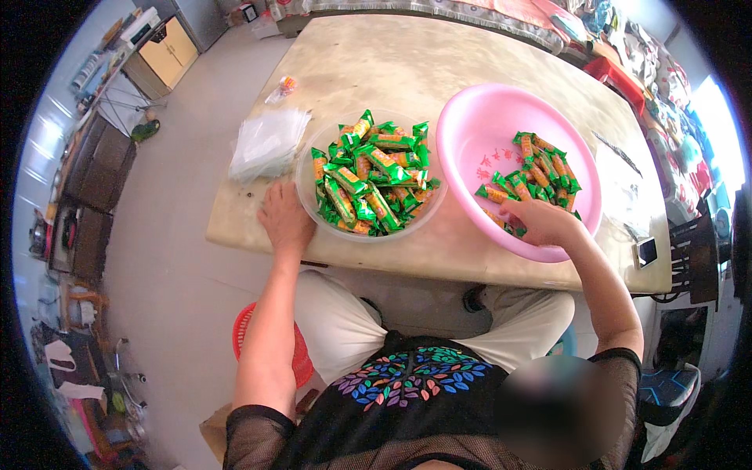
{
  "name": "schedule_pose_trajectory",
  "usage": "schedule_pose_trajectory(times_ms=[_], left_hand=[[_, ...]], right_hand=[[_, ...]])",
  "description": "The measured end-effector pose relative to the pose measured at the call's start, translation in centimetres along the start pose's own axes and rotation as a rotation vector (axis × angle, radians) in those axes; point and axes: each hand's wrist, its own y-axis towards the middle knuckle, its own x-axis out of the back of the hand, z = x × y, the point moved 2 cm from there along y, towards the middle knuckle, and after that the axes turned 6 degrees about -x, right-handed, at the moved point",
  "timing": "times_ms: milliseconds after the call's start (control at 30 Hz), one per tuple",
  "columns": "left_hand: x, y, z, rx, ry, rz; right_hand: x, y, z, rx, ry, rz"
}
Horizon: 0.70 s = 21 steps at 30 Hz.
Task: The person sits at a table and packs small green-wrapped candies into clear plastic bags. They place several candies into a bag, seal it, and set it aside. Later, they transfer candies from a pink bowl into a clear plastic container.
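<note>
A clear round plastic tub point(376, 238) on the table is heaped with small green and orange wrapped snack packs point(382, 164). My left hand point(286, 217) rests on the tabletop against the tub's left side, fingers pointing away from me, with nothing visible in it. To the right, a pink plastic basin point(470, 135) holds a smaller pile of the same packs point(543, 167), mostly on its right side. My right hand point(541, 222) reaches over the basin's near rim, its fingertips down at packs near the front; whether it grips one cannot be seen.
Clear plastic bags point(269, 144) lie stacked left of the tub, with a small orange and red wrapped item point(287, 83) beyond them. A phone-like device point(645, 253) lies near the table's right edge. Below the table at left stands a red plastic basket point(302, 355).
</note>
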Motion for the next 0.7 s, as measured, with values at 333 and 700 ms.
schedule_pose_trajectory(times_ms=[333, 700], left_hand=[[-0.5, -0.2, 0.1, 0.017, -0.002, -0.031], [0.9, 0.6, -0.4, 0.115, -0.071, 0.165]], right_hand=[[-1.7, 0.0, -2.7, 0.133, -0.133, -0.112], [-1.3, 2.5, 1.0, -0.034, -0.109, -0.193]])
